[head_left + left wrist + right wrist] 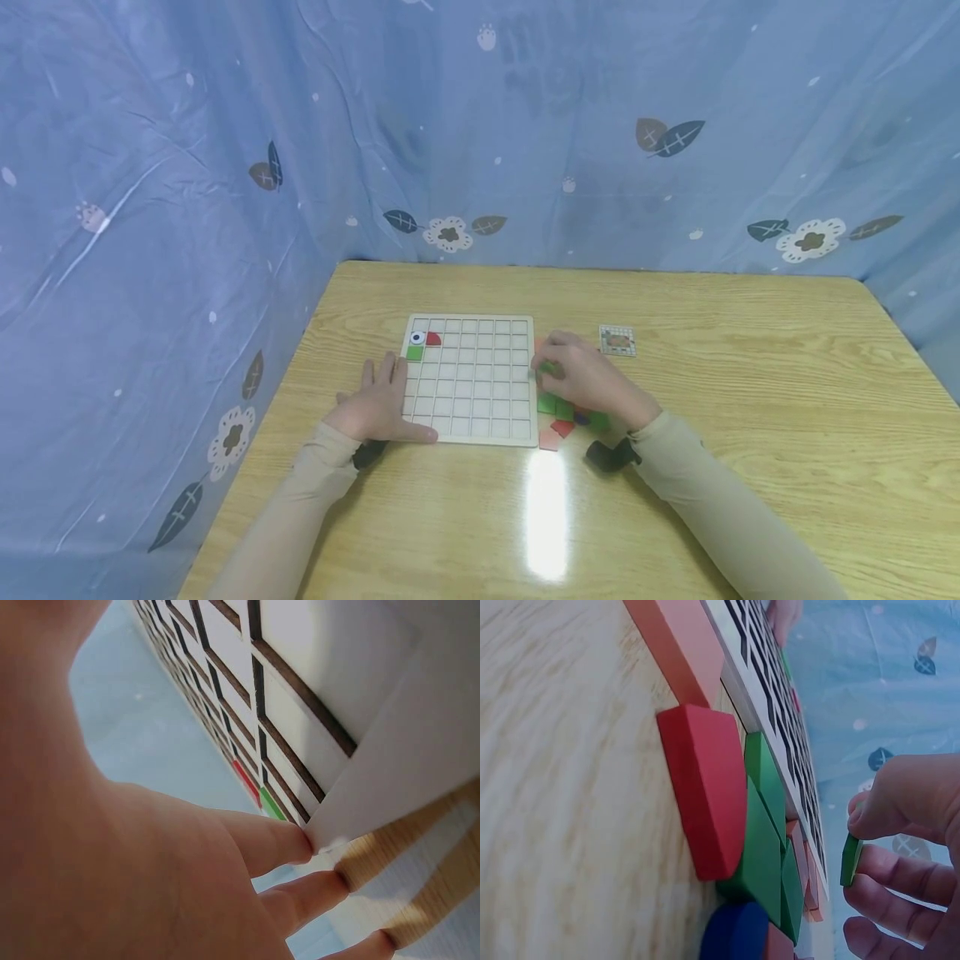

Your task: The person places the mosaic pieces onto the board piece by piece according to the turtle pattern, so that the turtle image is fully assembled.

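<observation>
A white gridded board (pixel 472 388) lies flat on the table. In its upper left cells sit a white round piece with a dark eye dot (pixel 417 337), a red quarter-round piece (pixel 433 339) and a green square (pixel 414 353). My left hand (pixel 377 406) is spread at the board's left edge, its thumb along the near edge and fingertips at the rim in the left wrist view. Beyond the board's right edge, my right hand (pixel 588 377) pinches a small green tile (pixel 851 859) between thumb and fingers, raised above loose pieces that it partly covers.
Loose pieces lie along the board's right side, among them a red block (pixel 705 791), a blue piece (pixel 735 931) and a salmon tile (pixel 550 439). A small printed picture card (pixel 618 341) lies behind my right hand. A blue patterned curtain (pixel 525 167) hangs behind the table.
</observation>
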A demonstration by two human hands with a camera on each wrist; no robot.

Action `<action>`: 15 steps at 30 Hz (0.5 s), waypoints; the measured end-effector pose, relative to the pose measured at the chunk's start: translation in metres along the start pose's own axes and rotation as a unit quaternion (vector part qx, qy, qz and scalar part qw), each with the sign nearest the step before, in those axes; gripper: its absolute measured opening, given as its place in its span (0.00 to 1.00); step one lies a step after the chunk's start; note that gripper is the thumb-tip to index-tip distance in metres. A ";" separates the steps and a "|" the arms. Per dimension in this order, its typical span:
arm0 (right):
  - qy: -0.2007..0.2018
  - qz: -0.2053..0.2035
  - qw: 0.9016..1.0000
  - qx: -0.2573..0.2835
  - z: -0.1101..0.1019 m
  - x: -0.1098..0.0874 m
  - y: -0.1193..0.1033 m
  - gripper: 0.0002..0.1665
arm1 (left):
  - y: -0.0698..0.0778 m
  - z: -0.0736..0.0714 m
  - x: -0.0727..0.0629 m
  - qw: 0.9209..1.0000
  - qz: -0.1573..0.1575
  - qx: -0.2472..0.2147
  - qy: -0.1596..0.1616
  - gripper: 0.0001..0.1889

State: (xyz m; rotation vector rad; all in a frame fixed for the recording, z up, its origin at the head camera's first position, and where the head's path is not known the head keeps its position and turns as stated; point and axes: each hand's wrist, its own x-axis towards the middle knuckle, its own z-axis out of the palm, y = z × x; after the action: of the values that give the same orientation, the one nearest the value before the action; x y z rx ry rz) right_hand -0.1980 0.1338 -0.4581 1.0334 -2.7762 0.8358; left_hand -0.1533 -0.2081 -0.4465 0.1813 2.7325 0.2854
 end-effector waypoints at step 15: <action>0.027 -0.060 0.998 0.009 0.009 0.013 -0.019 0.11 | 0.000 0.000 -0.001 1.000 0.001 -0.002 0.002 0.76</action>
State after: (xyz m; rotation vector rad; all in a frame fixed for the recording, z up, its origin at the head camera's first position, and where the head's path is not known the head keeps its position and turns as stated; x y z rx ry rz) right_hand -0.1948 0.1098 -0.4537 1.1500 -2.6375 0.8614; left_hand -0.1529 -0.2085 -0.4459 0.1836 2.7364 0.2929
